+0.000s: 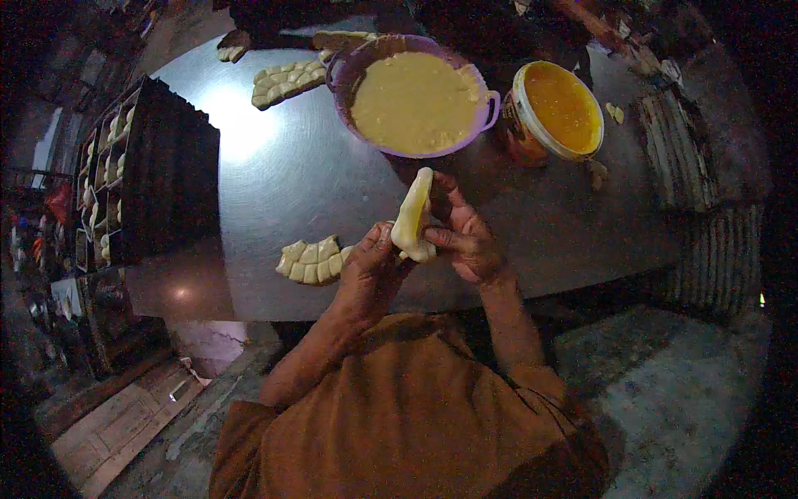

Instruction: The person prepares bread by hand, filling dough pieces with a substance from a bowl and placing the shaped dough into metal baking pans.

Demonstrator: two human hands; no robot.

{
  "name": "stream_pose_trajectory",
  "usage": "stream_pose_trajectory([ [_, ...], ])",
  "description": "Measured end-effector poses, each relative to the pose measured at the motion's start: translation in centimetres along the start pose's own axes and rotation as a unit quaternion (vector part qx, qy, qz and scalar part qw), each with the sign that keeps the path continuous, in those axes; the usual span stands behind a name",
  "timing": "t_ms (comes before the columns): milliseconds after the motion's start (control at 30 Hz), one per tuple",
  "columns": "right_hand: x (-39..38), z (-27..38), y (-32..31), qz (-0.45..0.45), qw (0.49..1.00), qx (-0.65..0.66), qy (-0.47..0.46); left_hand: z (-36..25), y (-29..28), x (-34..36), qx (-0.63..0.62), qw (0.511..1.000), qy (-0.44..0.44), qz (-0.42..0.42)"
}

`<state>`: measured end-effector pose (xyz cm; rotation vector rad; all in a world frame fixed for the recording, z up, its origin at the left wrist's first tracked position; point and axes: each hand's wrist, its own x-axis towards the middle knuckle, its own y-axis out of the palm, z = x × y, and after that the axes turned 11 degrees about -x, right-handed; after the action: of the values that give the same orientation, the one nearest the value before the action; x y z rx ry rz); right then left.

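Between my two hands, above the near part of the metal table, is a pale piece of dough (412, 218), stretched long and folded, with a yellower inner side showing. My left hand (371, 259) pinches its lower left side. My right hand (470, 241) grips the right side, thumb pressed against the dough and fingers behind it. Just left of my left hand lies a cluster of dough pieces (312, 262) on the table. Beyond my hands stands a purple basin (389, 150) of pale yellow, lumpy mixture (414, 100). To its right, a white-rimmed bucket (536, 137) holds an orange-yellow filling (564, 104).
More dough pieces (287, 83) lie at the table's (274, 166) far left. Stacked dark trays (170, 166) with dough pieces inside stand at the left. Corrugated sheets (715, 249) border the right side. Another person's arm (600, 29) reaches in at the far right.
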<state>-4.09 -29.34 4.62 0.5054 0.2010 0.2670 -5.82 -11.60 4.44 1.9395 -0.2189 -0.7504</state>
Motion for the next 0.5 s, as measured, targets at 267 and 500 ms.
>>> stream_pose_trajectory([
  [267, -0.4, -4.3, 3.2, -0.069, 0.99, -0.107, -0.067, -3.9, -0.7, -2.0, -0.07, 0.996, 0.047, -0.043],
  [500, 0.6, -3.4, 7.7, -0.028, 0.64, -0.703, -0.31, -7.6, -1.7, -3.5, 0.202, 0.967, 0.123, -0.092],
])
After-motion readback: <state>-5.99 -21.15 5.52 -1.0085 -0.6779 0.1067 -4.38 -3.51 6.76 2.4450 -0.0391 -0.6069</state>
